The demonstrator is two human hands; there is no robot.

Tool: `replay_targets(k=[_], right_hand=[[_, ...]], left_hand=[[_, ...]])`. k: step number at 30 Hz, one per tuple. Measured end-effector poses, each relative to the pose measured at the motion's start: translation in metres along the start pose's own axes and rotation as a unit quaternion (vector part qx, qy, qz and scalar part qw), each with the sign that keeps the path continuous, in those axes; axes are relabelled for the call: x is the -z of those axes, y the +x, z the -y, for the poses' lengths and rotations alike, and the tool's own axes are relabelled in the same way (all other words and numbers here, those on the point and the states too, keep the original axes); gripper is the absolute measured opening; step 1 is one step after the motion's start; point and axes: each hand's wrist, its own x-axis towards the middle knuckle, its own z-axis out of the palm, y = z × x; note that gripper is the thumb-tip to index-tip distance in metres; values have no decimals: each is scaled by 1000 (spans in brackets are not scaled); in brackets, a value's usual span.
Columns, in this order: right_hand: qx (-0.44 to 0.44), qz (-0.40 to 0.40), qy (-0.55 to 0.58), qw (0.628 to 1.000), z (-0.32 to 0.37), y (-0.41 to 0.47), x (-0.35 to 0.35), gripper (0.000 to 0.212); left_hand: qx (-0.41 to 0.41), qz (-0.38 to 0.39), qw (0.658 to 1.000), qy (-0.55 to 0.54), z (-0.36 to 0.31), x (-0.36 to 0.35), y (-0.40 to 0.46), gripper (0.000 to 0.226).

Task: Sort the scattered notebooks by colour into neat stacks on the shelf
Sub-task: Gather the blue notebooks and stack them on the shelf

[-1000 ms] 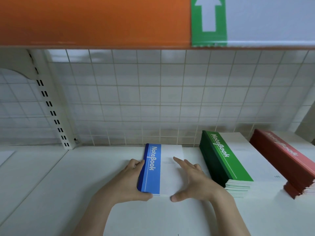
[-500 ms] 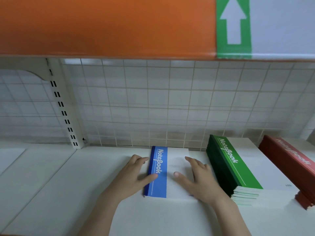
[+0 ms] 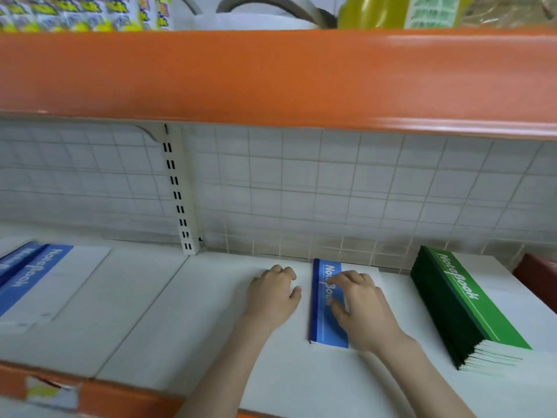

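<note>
A blue-and-white notebook (image 3: pixel 324 324) lies flat on the white shelf (image 3: pixel 180 312), near the tiled back wall. My right hand (image 3: pixel 360 309) rests on its cover with fingers spread, holding nothing. My left hand (image 3: pixel 274 292) lies on the bare shelf just left of the notebook, fingers loosely curled, apart from it. To the right stands a tall stack of green notebooks (image 3: pixel 470 309). A red stack (image 3: pixel 536 274) shows at the far right edge. More blue notebooks (image 3: pixel 33 282) lie at the far left.
An orange shelf edge (image 3: pixel 271 76) hangs low overhead, with packaged goods on top. A white slotted upright (image 3: pixel 179 191) stands against the tiled wall. The shelf's orange front lip (image 3: pixel 99 399) runs along the bottom left.
The view has swung left and back, revealing the blue notebooks at far left. My left hand has come off the blue notebook's spine onto the shelf. My right hand now lies across its cover.
</note>
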Motion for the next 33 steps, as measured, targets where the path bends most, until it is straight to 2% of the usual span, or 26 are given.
replay_targets(k=[9,22,27,33], right_hand=[[59,39,60,996,108,29,-24,38],[178,73,149,970,354,65,-95,35],[171,76,157,970,430,69,-120,31],[161,82,154,971,485,69,-143,28]], left_hand=[[28,7,999,37,95,64,-37,34],[117,-21,989,84,294,182,-111,34],[144,-1,985,92,362,217,-144,36],[157,-2,984,88,415,243,-171,31]])
